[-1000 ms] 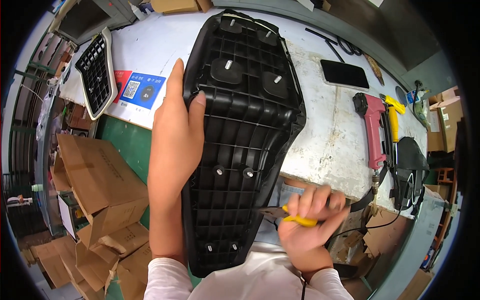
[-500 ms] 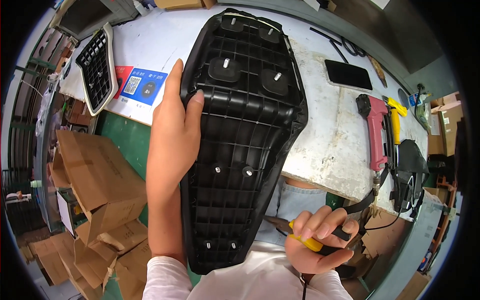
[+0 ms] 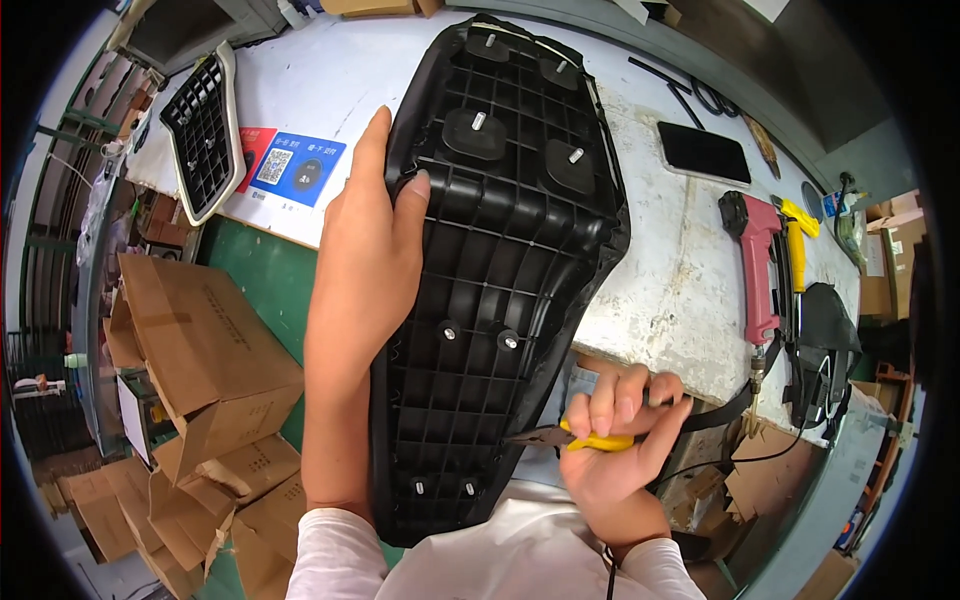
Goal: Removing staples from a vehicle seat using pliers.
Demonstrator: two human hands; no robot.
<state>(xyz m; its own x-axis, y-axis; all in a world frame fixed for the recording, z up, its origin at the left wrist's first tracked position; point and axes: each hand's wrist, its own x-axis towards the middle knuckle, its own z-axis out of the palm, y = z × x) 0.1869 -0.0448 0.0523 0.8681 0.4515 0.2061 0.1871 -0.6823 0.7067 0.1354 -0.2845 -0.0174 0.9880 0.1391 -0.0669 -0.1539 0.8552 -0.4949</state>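
Note:
A long black motorcycle seat stands tilted with its ribbed plastic underside facing up, its narrow end against my body. Metal studs stick out of its base, and black cover material wraps its edges. My left hand grips the left edge of the seat, thumb on the base and fingers along the side. In my right hand are pliers with yellow and black handles. Their jaw tips reach the right edge of the seat near its lower part; whether they pinch the cover cannot be made out.
On the white worktable lie a phone, a pink pneumatic staple gun with a hose, and a yellow-handled tool. A smaller seat base and printed cards are at left. Cardboard boxes sit lower left.
The pliers have moved up and left to the seat's edge, and my right hand has turned around the handles. The seat's upper part has shifted slightly right with my left hand.

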